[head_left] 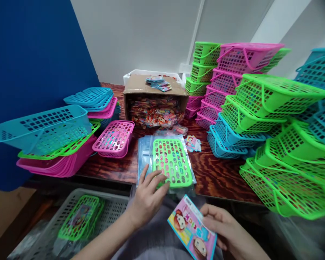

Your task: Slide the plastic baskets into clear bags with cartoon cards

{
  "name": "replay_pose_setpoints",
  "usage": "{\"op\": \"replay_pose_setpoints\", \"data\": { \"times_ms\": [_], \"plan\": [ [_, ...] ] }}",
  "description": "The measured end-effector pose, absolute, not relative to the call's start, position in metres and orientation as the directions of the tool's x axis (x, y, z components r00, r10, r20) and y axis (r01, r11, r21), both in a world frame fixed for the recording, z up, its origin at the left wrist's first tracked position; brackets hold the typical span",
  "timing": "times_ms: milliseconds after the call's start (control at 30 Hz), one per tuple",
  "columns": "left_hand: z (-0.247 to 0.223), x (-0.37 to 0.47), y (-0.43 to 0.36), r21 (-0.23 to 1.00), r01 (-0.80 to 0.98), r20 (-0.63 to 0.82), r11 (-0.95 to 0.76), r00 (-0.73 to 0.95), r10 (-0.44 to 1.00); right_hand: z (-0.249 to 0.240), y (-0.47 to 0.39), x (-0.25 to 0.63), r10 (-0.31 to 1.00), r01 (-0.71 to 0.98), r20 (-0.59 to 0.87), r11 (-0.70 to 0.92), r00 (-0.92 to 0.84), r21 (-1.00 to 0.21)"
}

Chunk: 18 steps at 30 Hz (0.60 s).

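At the loosely spread left hand (148, 196), the green basket (173, 162) could be skewed by uneven fingertip pressure; a card (191, 229) is pinched by the right hand (222, 224).

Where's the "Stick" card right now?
In the head view, the "Stick" card is low and just right of centre, held in the right hand, below the green perforated lid and the table edge in the picture.
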State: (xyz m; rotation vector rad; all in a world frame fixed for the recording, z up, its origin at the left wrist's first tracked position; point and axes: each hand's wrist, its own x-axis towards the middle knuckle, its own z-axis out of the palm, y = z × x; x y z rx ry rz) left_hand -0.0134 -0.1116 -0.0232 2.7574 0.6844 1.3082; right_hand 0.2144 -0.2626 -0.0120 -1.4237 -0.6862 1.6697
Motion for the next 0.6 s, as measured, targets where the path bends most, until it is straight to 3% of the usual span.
{"op": "replay_pose_setpoints", "data": {
  "times_ms": [167, 400, 600],
  "plan": [
    [-0.011, -0.01, -0.105, 0.139, 0.4, 0.742, -0.906, 0.564, 0.363, -0.02, -0.243, 0.191, 0.879, -0.24, -0.459, -0.422, 0.126, -0.874],
    [0.002, -0.009, -0.095, 0.203, 0.372, 0.712, -0.906, 0.579, 0.397, -0.018, -0.238, 0.177, 0.842, -0.316, -0.436, -0.34, 0.317, -0.886],
    [0.004, -0.009, -0.091, 0.232, 0.348, 0.696, -0.908, 0.593, 0.405, -0.016, -0.245, 0.173, 0.839, -0.364, -0.473, -0.367, 0.268, -0.856]
  ]
}}
